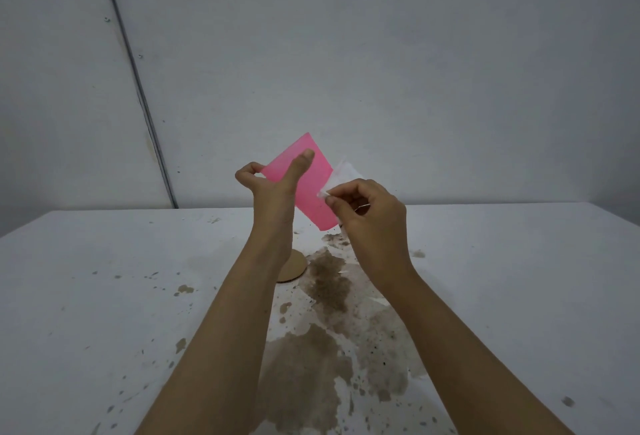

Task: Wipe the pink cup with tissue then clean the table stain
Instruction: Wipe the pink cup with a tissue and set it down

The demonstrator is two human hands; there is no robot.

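Pink cup (311, 189): plain, smooth, translucent-looking plastic, uniformly bright pink, with no marks showing on the side facing the camera. It is being held in the air, tilted, one end pointing up-left and the other down-right, above the middle of the table (104, 261) toward its far edge. Which end is the mouth: cannot tell. Inside is not showing, so contents are not readable.

Left hand (273, 185) is gripping the cup, thumb (301, 164) lying straight across the near side, fingers curling round the upper-left end.

Right hand (370, 216) is pinching a white tissue (341, 175) between thumb and fingertips, other fingers curled in; the tissue is touching the cup's right side.

Stain (311, 372): brown and wet-looking, it is spreading from below the cup across the middle of the surface to the near edge, with specks scattering toward the left edge. A tan round disc (296, 266) is lying flat just left of the stain's far part, partly hidden behind the left wrist.
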